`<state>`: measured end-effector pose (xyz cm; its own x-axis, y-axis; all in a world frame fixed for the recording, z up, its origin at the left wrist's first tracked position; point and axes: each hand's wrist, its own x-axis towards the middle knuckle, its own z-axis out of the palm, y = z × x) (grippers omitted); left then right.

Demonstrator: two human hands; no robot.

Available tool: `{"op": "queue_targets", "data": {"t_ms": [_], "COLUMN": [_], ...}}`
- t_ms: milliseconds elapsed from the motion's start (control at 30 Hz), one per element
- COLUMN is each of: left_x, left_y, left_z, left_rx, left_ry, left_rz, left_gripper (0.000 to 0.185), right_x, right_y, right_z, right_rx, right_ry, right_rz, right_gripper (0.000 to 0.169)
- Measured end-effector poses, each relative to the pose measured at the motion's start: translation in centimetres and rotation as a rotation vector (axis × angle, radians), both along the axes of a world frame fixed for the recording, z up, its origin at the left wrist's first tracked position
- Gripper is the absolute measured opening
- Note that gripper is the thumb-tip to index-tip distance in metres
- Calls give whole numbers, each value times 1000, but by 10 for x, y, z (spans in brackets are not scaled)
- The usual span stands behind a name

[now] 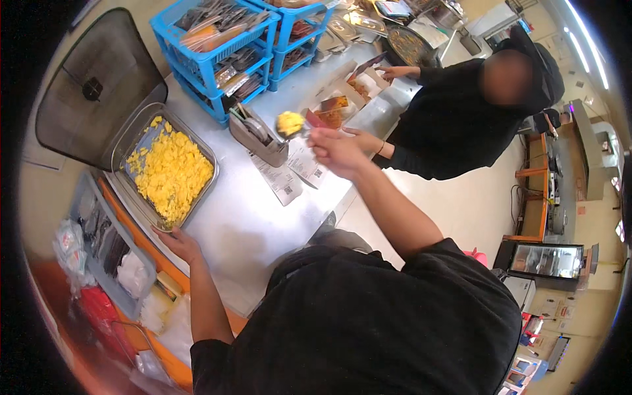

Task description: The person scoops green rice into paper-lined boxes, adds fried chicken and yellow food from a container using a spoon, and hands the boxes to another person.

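My right hand is closed around the handle of a serving spoon, mostly covered by my fingers. Yellow scrambled egg fills the spoon's bowl, raised over the steel table beside a tape dispenser. My left hand grips the near corner of a rectangular food pan. Inside the pan lies a heap of scrambled egg, with part of the pan's floor bare at the far end. Just beyond my right hand, open takeaway boxes hold food, one nearer and another farther off.
Printed slips lie under the dispenser. Blue tiered baskets with packets stand behind. A dark translucent lid leans upright beyond the pan. A co-worker reaches to the boxes, near a large pan. A grey bin sits left.
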<state>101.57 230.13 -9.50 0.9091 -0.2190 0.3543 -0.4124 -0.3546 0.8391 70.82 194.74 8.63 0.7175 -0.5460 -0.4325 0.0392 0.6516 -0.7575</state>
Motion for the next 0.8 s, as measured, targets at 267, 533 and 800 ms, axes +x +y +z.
{"op": "queue_targets", "data": {"t_ms": [267,533,800], "left_x": [3,1,2], "left_y": [0,0,-1], "left_z": [-5,-1,-6], "left_rx": [85,64,35], "left_ry": [-57,10,-3], "left_rz": [5,19,0], "left_gripper": [68,68,68], "right_x": [-45,-29,-41], "right_y": [-133,-157,-148], "right_z": [-65,-97,-78], "right_rx": [-1220,-1335,-1292], "right_ry": [842,933,960], "right_rz": [-233,-348,-370], "right_gripper": [16,17,17]}}
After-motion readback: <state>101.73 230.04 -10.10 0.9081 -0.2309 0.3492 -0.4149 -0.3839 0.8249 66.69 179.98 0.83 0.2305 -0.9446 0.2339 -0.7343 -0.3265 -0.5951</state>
